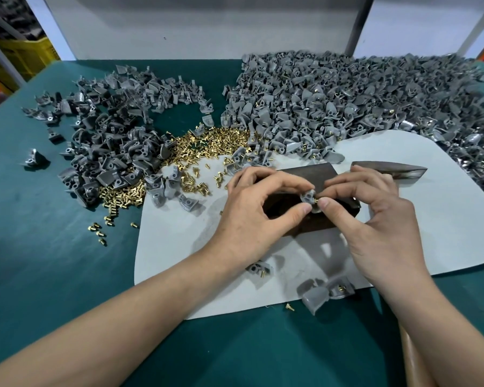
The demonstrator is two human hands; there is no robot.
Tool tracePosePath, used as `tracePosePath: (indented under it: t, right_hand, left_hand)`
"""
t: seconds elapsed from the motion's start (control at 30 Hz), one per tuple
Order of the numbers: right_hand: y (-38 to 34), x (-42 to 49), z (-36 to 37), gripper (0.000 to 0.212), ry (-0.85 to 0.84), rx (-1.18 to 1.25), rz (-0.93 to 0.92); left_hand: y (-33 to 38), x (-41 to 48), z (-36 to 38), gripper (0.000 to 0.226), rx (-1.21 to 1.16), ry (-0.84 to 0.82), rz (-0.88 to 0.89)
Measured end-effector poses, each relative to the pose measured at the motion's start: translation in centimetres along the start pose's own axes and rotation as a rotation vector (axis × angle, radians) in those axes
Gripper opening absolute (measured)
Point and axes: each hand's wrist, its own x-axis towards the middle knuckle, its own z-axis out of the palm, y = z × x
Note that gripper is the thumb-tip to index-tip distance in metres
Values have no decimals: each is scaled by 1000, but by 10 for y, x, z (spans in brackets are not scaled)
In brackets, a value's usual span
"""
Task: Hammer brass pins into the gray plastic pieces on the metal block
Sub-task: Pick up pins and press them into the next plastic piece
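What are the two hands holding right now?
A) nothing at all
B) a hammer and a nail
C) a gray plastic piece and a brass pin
C: the left hand pinches a gray plastic piece above the metal block, and the right hand pinches a brass pin against it.

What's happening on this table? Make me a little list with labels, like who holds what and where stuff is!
left hand: pinches small gray plastic piece over dark metal block
right hand: pinches tiny brass pin at that piece
spare pins: heap of loose brass pins behind the block
more parts: big piles of gray plastic pieces
underneath: white mat on green table
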Motion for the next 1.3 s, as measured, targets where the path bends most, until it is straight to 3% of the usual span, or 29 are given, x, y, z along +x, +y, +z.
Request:
tracePosePath:
  t: [0.27, 0.6, 0.73, 1.07, 1.3]
  right_hand:
    - [-1, -1, 1, 25, -17, -89, -75]
    - [1, -2, 1, 18, -16, -99, -85]
    - [-2, -2, 0, 28, -9, -40, -31]
    - [0, 0, -1, 23, -64, 202, 113]
    - [0, 0, -2, 21, -90, 204, 123]
  left_hand:
    - [-5, -1, 1, 17, 29, 0, -39]
    - [-4, 1, 2, 15, 67, -6, 42]
    - [-3, 1, 2, 10, -1, 18, 11]
    - [-4, 1, 2, 6, -112, 22, -78]
    - [-8, -1, 4, 7, -141, 45, -153]
